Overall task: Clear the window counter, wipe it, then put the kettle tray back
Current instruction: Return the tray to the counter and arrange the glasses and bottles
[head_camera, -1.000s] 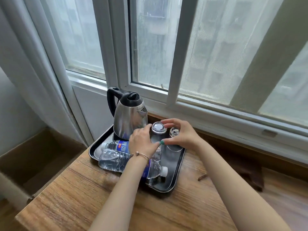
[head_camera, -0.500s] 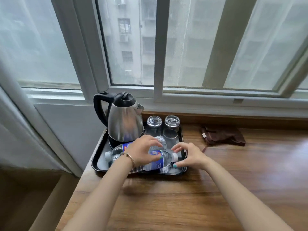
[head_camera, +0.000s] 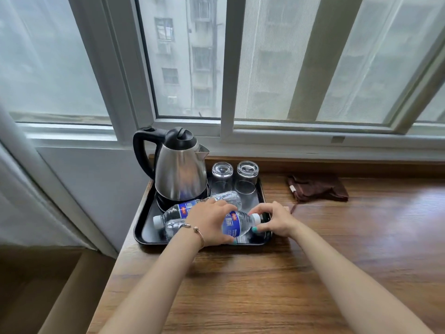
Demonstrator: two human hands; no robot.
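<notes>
A black tray [head_camera: 147, 233] sits at the left end of the wooden window counter [head_camera: 277, 285]. On it stand a steel kettle [head_camera: 179, 169] with a black handle and two upturned glasses [head_camera: 222, 175] [head_camera: 247, 174]. Two water bottles lie in front of them, the back bottle [head_camera: 224, 198] and the front bottle [head_camera: 237, 225]. My left hand [head_camera: 212, 222] grips the front bottle round its blue label. My right hand [head_camera: 274, 219] curls thumb and fingers round that bottle's white-capped end, over the tray's right rim.
A crumpled brown cloth [head_camera: 317, 189] lies on the counter to the right of the tray, near the back ledge. The sliding window frame [head_camera: 226, 131] runs along the back. The counter ends just left of the tray, beside a curtain [head_camera: 36, 189].
One second ago both hands were at the two glasses. They have come forward to the front bottle and now hold it; the glasses stand free behind.
</notes>
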